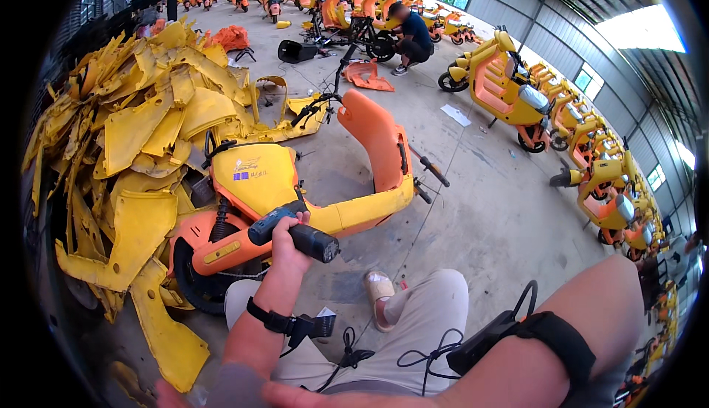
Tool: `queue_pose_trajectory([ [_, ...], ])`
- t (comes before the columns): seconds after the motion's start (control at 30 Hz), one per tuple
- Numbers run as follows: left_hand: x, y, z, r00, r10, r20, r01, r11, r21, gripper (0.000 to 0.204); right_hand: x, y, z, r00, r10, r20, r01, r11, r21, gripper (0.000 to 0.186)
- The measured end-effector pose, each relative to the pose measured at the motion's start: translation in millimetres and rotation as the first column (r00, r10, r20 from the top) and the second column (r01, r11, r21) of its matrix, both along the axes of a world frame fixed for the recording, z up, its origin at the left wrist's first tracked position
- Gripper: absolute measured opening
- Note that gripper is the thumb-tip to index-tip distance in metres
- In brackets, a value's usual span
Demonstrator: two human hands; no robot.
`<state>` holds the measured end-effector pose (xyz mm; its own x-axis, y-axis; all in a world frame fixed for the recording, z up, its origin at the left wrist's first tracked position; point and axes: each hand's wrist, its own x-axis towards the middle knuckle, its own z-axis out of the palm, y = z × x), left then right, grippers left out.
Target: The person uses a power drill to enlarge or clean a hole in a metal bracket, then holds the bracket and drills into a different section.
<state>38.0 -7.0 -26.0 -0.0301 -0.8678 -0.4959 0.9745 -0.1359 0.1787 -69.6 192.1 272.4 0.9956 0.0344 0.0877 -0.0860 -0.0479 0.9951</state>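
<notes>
My left hand (291, 240) is closed around the grip of a blue and black cordless drill (269, 225), its dark battery end toward me. The drill is over the side of a yellow and orange scooter (295, 194) standing in front of me; whether it touches the scooter I cannot tell. The scooter has no seat on top, and its front shield (373, 131) is orange. Along the lower edge my right forearm (473, 382) reaches across to the left, near a grey sleeve; its hand is mostly cut off and blurred. Black straps with small devices sit on both arms.
A tall heap of yellow body panels (136, 127) rises at my left, touching the scooter's rear. Further off a person (413, 35) crouches by a stripped scooter frame (354, 35). Rows of scooters (502, 90) line the right and back. An orange panel (368, 76) and paper (456, 115) lie on the floor.
</notes>
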Motion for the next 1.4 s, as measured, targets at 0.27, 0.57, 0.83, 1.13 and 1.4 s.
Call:
queue_pose_trajectory([
  [0.27,2.6,-3.7,0.6,1.0,0.019,0.024,-0.02,0.999,0.038,0.029,-6.4,-15.8,22.9,0.994,0.092,-0.064,-0.076,0.971,0.227,0.027],
  [0.57,-8.7,-4.0,-9.9,0.997,-0.04,0.07,0.038,0.999,0.037,0.026,-17.9,-64.0,13.7,0.982,-0.187,0.029,0.13,0.777,0.616,0.038],
  [0.83,22.3,-7.7,7.3,0.99,-0.024,0.136,0.017,0.999,0.05,0.03,-242.3,-130.5,-137.9,0.411,-0.909,-0.073,0.12,-0.025,0.992,0.055],
  [1.13,36.9,-9.1,22.9,0.989,-0.115,0.089,0.112,0.993,0.043,0.042,-390.9,220.9,-494.0,-0.002,-0.163,-0.987,-0.997,-0.079,0.015,0.073],
  [1.4,34.6,12.6,27.7,0.939,-0.229,0.259,0.239,0.971,-0.007,0.056,-308.1,249.6,-526.8,0.192,-0.205,-0.96,-0.981,-0.007,-0.194,0.069],
])
